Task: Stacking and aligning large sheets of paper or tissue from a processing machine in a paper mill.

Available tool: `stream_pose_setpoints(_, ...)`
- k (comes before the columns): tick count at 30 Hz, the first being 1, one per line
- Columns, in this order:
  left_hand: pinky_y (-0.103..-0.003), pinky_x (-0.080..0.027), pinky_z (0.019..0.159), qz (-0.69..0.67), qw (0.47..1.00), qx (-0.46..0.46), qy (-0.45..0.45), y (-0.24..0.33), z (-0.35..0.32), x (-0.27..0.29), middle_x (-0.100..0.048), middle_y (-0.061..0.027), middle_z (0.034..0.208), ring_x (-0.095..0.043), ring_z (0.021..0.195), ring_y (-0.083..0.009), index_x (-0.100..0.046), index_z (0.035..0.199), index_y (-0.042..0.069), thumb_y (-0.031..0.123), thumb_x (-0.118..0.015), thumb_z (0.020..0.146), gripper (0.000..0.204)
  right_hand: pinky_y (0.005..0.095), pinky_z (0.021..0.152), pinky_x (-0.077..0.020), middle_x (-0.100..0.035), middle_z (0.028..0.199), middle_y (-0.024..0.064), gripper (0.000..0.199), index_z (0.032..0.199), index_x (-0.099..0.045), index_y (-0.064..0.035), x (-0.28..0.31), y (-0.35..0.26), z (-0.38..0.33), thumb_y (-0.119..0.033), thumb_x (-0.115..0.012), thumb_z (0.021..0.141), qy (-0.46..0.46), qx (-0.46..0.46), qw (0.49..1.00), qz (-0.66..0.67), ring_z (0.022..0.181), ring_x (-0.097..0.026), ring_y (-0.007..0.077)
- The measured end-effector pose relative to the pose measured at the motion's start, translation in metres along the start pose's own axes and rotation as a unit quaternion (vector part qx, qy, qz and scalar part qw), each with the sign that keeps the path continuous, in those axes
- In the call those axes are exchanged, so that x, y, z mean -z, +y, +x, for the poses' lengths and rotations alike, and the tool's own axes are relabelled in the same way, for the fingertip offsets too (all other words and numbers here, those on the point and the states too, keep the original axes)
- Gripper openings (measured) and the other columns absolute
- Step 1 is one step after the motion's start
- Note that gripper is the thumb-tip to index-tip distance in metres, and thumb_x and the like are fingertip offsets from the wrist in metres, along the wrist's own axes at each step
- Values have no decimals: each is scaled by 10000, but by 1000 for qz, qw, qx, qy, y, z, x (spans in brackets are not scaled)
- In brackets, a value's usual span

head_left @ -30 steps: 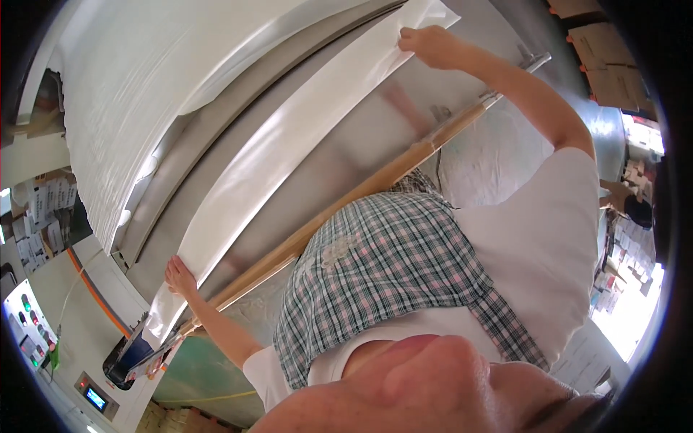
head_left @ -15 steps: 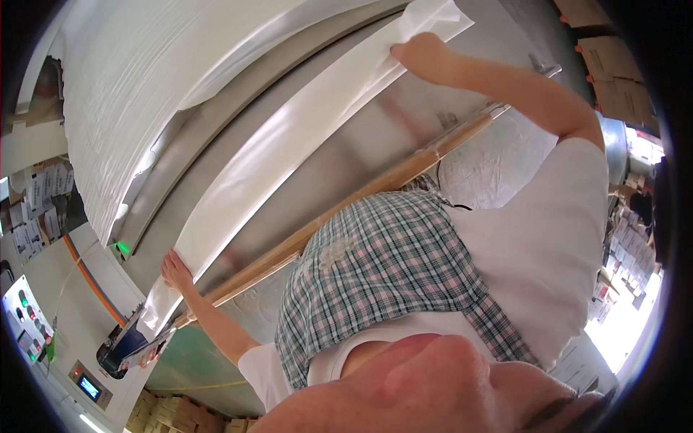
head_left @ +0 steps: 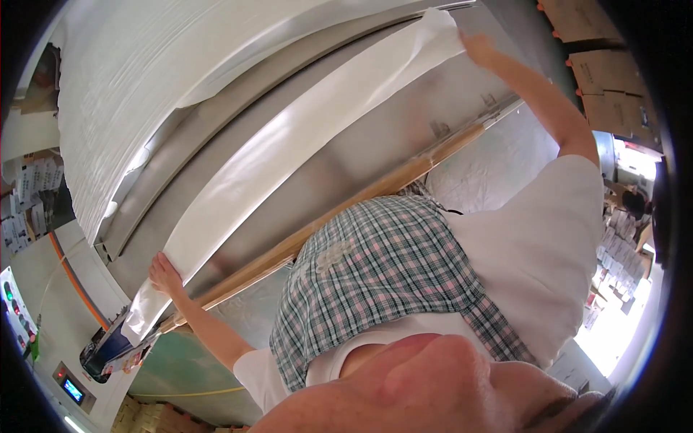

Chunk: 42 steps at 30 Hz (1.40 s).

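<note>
Filling the upper left of the frame, a huge roll of white sheet material (head_left: 144,94) curves over a long polished metal roller (head_left: 346,155) that runs from lower left to upper right. Across that roller lies a long white strip of sheet (head_left: 289,155), stretched between both outspread arms. Below the roller a wooden bar (head_left: 361,195) follows the same line. Stacked brown cartons (head_left: 606,79) fill the upper right edge, and a small control panel with a lit screen (head_left: 72,390) sits at lower left.

A plaid apron (head_left: 382,289) over a white shirt takes up the centre bottom.

At lower left, the left hand (head_left: 164,274) presses flat on the strip's edge, fingers spread; whether it pinches the sheet cannot be told. At the top right, the right hand (head_left: 478,49) is closed on the strip's far corner, which flaps up beside it.

The strip looks thin, light and limp, probably paper or film, so it would likely crease or tear if pulled unevenly. Holding it at both ends with even tension seems the sound grip; the smooth metal beneath likely lets it slide.
</note>
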<state>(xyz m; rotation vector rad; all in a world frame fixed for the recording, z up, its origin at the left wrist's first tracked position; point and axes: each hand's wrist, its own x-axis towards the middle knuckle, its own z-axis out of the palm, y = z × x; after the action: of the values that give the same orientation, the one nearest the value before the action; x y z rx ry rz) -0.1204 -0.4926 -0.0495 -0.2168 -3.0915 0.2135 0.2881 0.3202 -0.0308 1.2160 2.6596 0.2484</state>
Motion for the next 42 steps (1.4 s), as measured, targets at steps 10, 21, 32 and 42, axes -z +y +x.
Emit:
stream_pose_setpoints(10, -528, -281, 878, -8, 1000, -20, -3, -5, 0, -2, -492, -45, 1176, -406, 1115, -271, -521, 1121, 183, 502, -290, 864, 471, 398, 855, -409, -505, 1122, 168, 367, 1059, -522, -105, 62, -63, -12, -90, -589, 699, 145, 370, 910, -118, 1026, -492, 316)
stream_pose_setpoints(21, -514, -262, 895, -18, 1000, 3, -21, -2, 0, 7, -479, -53, 1189, -392, 1127, -270, -510, 1133, 166, 523, -262, 859, 515, 280, 490, -442, -588, 687, 77, 281, 940, -519, -21, 64, 4, -14, -180, -621, 732, -133, -229, 832, 488, 575, -577, 156)
stream_pose_setpoints(32, -533, -243, 902, -30, 999, -4, -32, -6, 0, 3, -482, -33, 1189, -380, 1141, -268, -521, 1114, 176, 522, -283, 859, 491, 281, 566, -473, -622, 757, 78, 217, 887, -585, -51, -3, 9, 18, -231, -581, 766, 26, -82, 931, 355, 633, -608, 161)
stream_pose_setpoints(42, -485, -278, 924, 29, 994, -49, -92, -18, 4, 5, -462, -82, 1212, -382, 1137, -305, -475, 1165, 163, 500, -252, 868, 502, 378, 845, -400, -557, 1028, 194, 322, 1086, -523, -48, -8, -56, 53, -261, -413, 871, 28, 56, 986, 156, 988, -520, 325)
